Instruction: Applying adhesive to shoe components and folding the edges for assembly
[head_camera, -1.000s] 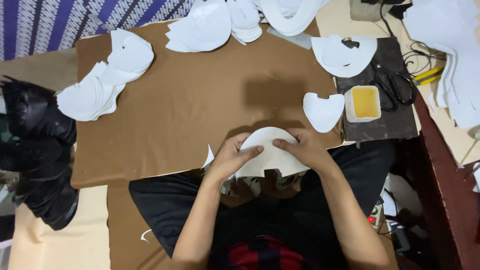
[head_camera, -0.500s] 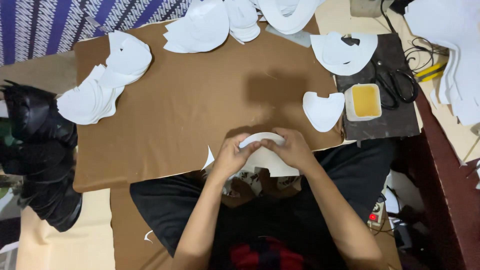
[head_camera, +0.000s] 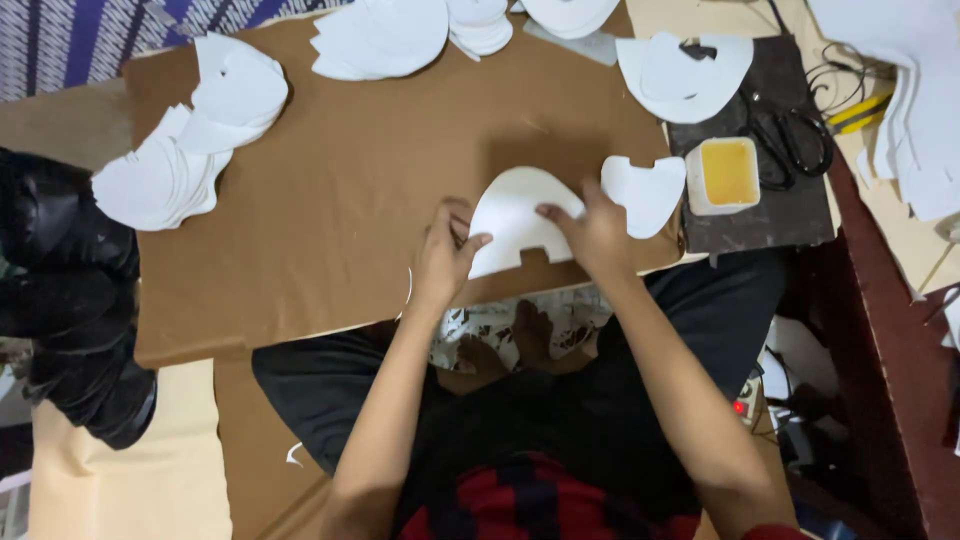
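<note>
While the white dome-shaped cutout (head_camera: 515, 218) lies flat on the brown board (head_camera: 330, 200), notch toward the body, it is pinched between left hand (head_camera: 443, 258) and right hand (head_camera: 592, 232); both equally near.

A brown board (head_camera: 330, 200) lies beside a dark wooden ledge (head_camera: 880, 330).

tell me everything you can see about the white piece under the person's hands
The white cut piece is a flat, thin sheet, looking like foam or stiff fabric, with a rounded dome-shaped top edge and a small square notch in its lower edge. It lies flat on the brown board, near the board's front edge. The left hand presses its left side with the thumb on top; the right hand holds down its right side, fingers on its upper right edge. A smaller white piece lies just to its right.
</note>
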